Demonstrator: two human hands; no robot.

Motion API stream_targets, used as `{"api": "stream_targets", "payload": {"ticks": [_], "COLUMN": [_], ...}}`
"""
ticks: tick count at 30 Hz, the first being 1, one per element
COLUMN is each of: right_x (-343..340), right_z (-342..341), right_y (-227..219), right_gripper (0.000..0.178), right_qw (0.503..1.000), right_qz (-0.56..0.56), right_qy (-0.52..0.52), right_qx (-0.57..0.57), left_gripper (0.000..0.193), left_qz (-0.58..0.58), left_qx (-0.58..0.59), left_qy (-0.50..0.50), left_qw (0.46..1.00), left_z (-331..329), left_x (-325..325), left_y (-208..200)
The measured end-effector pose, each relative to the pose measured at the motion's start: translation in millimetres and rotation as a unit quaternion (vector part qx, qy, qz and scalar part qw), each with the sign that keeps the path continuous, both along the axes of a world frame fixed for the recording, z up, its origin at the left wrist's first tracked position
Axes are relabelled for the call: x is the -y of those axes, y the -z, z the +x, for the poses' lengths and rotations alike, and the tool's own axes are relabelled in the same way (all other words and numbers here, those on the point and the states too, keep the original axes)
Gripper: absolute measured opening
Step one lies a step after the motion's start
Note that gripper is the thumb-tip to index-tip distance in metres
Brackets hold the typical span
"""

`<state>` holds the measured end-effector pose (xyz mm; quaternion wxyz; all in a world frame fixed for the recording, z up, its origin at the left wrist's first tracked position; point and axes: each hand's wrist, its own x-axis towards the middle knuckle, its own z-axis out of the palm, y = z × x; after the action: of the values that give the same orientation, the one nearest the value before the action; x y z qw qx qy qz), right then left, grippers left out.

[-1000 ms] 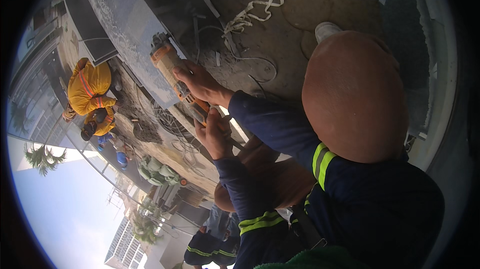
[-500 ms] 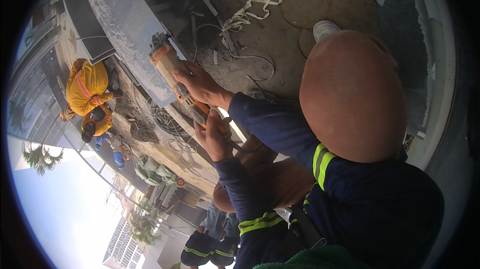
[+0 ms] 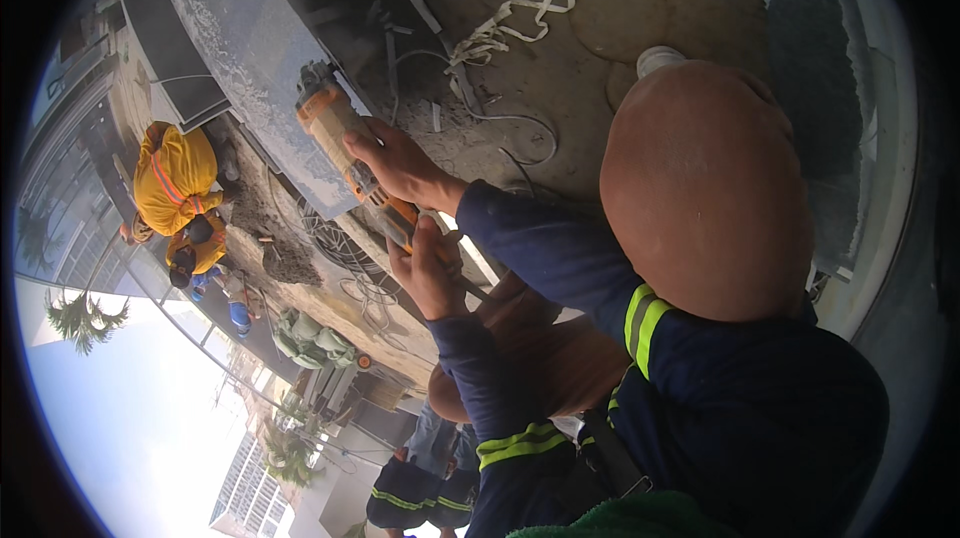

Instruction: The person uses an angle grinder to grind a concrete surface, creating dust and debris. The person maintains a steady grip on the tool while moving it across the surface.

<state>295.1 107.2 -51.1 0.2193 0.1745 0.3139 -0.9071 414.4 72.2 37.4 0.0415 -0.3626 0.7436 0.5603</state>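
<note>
An orange angle grinder (image 3: 330,118) rests with its disc end against the edge of a long grey stone slab (image 3: 240,28). My right hand (image 3: 395,163) grips the grinder's body from above. My left hand (image 3: 425,273) is closed on its rear handle, just behind the right hand. Both arms are in dark blue sleeves with yellow-green reflective bands. An orange hard hat (image 3: 705,188) fills the right of the view and hides what lies behind it.
A person in a yellow shirt (image 3: 175,178) crouches beyond the slab's far side. White straps (image 3: 500,28) and a thin cable (image 3: 520,133) lie on the dusty concrete floor. Coiled wire (image 3: 340,248) and green sacks (image 3: 305,338) sit below the slab. More workers (image 3: 410,493) stand lower down.
Both hands stay on the grinder at the same spot on the slab's edge. The person in yellow has shifted slightly.
</note>
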Motion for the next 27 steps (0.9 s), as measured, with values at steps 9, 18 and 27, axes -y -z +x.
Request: {"api": "stream_targets", "payload": {"ticks": [9,18,27], "right_x": [1.2,13.5,7.0], "right_z": [-9.9,-8.2,6.9], "right_y": [4.4,10.0,1.9], "right_gripper": [0.058,0.056,0.058], "right_qw": [1.0,1.0,1.0], "right_qz": [-0.008,-0.018,-0.018], "right_qy": [0.004,0.018,0.019], "right_qx": [-0.007,-0.003,0.001], "left_gripper": [0.024,0.024,0.028], "left_qz": [-0.033,-0.031,-0.03], "left_qx": [0.007,0.014,0.004], "left_qy": [-0.002,0.002,-0.002], "left_qw": [0.999,0.999,1.0], "left_z": [-14.3,-12.5,2.9], "left_x": [-3.1,-1.4,-1.0], "left_y": [3.0,-0.1,0.3]}}
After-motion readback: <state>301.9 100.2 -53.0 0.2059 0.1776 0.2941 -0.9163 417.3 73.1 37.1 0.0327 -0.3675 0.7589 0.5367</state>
